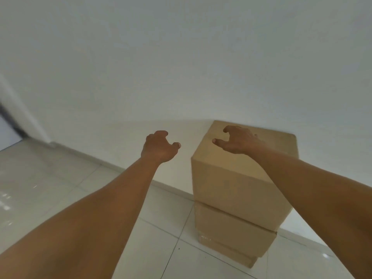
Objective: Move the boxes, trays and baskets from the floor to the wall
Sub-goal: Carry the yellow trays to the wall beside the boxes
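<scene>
A stack of three brown cardboard boxes stands on the tiled floor against the white wall. The large top box rests on a flatter middle box, with a thin bottom box under it. My right hand hovers over the top face of the top box, fingers curled and apart, holding nothing. My left hand is in the air to the left of the stack, clear of the box, fingers spread and curled, empty.
The white wall fills the upper view and meets the glossy tiled floor along a skirting line. A dark doorway edge shows at the far left.
</scene>
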